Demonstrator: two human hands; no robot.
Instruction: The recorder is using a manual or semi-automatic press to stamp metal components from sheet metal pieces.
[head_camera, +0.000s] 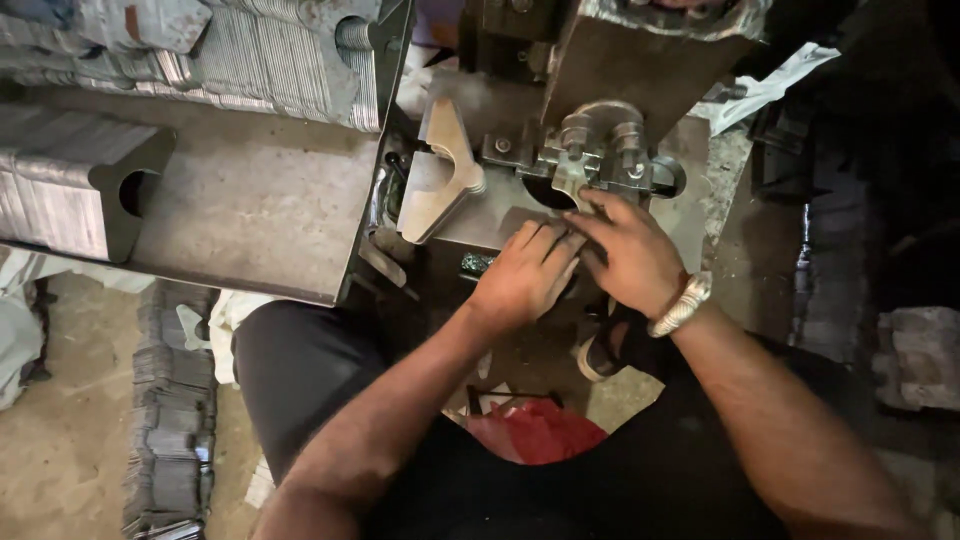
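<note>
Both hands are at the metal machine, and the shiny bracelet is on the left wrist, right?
Not quite. The bracelet is on the right wrist, as the head view shows. The rest holds: the left hand and right hand are both at the metal machine.

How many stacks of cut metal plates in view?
4: top-left stack, left bench stack, floor stack, small leaning stack left of left hand. More may be hidden.
</note>
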